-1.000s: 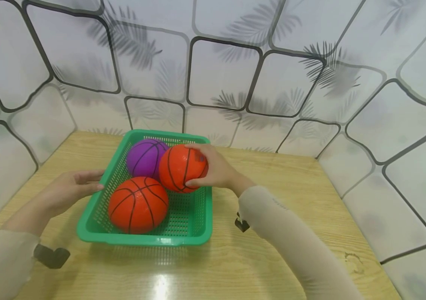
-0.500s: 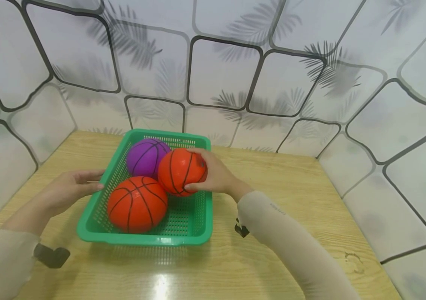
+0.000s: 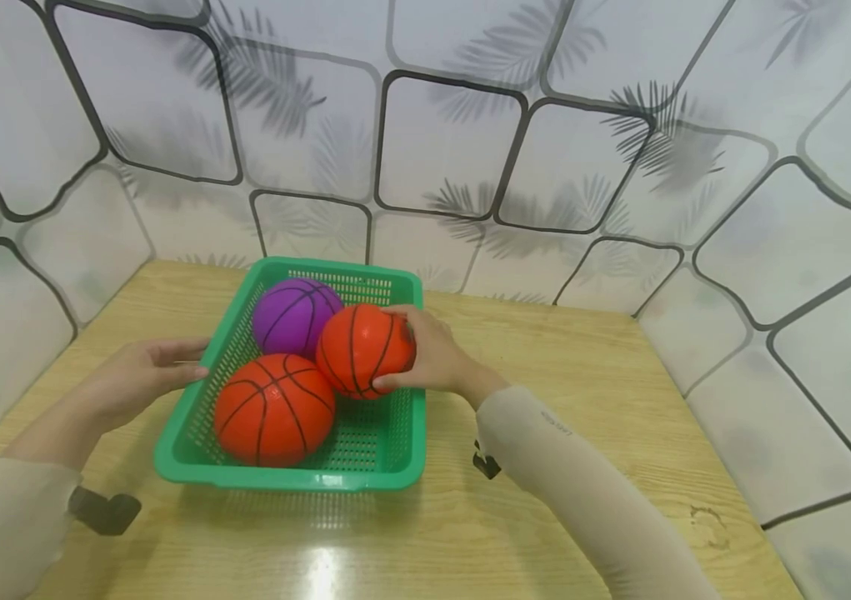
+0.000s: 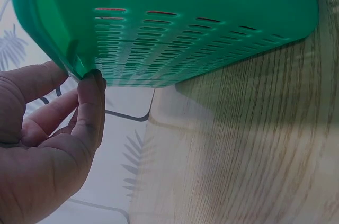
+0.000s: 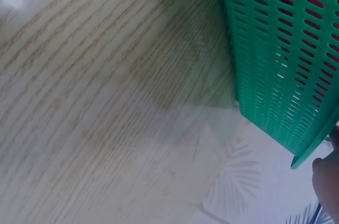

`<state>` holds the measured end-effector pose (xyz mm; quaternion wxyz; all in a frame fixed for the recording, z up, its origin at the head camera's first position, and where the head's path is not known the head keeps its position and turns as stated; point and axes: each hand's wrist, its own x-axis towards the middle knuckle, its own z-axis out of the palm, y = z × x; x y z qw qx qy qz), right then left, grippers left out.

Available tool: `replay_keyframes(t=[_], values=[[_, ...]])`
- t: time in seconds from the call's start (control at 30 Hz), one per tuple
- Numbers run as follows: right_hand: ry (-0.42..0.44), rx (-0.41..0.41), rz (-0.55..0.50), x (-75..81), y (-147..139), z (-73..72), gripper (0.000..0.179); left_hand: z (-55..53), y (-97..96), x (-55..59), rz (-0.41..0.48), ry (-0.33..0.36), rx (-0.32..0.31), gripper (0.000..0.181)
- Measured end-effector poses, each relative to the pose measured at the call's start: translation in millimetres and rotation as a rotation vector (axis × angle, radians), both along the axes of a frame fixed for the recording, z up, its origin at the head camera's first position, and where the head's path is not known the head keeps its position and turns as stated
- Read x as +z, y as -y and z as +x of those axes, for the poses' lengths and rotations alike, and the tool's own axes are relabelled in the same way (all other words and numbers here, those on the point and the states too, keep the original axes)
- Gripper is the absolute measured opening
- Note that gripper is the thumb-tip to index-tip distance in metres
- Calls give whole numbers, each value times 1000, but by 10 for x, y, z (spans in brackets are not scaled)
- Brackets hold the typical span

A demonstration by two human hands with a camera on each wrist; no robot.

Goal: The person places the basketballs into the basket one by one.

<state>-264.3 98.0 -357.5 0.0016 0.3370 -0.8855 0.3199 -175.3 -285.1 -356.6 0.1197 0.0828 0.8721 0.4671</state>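
Note:
A green plastic basket (image 3: 290,477) with slotted walls holds three toy basketballs. My right hand (image 3: 436,350) reaches over its right rim and grips an orange-red basketball (image 3: 357,350) from the right side, thumb in front and fingers behind. Touching that ball at the back left is a purple basketball (image 3: 290,312). The larger orange-red basketball (image 3: 271,412) lies in the front left of the basket. On the left, my left hand (image 3: 136,379) pinches the basket's rim; the left wrist view shows thumb and fingers (image 4: 91,107) on the lip. In the right wrist view only part of the right hand (image 5: 327,184) shows.
The basket stands on a light wood-grain table (image 3: 545,500). Patterned white wall covering (image 3: 448,142) rises behind the table and along both sides. Dark camera mounts (image 3: 104,510) sit at the wrists.
The gripped orange-red basketball has come slightly nearer and lower in the basket, turning a little, with my right hand on it. The left hand and the basket have stayed in place.

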Motion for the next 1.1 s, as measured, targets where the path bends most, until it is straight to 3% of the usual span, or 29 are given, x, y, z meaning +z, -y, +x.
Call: replay_keyframes(t=[0.17, 0.43, 0.6, 0.8, 0.93, 1.1], values=[[-15, -16, 50, -18, -11, 8, 95, -8, -5, -15, -11, -7, 5, 67], [-18, -14, 45, -42, -33, -2, 97, -15, -27, 3, -40, -11, 1, 68], [-20, 27, 25, -28, -58, 0, 107, -11, -38, 48, -33, -3, -6, 68], [42, 98, -23, 52, -106, -7, 109, -42, -33, 100, -17, 10, -31, 70], [58, 101, -23, 184, -168, -21, 94, -82, -73, 228, -43, -5, -26, 72], [49, 62, -36, 362, -282, -16, 76, -121, -254, 514, -129, -35, 9, 77]])
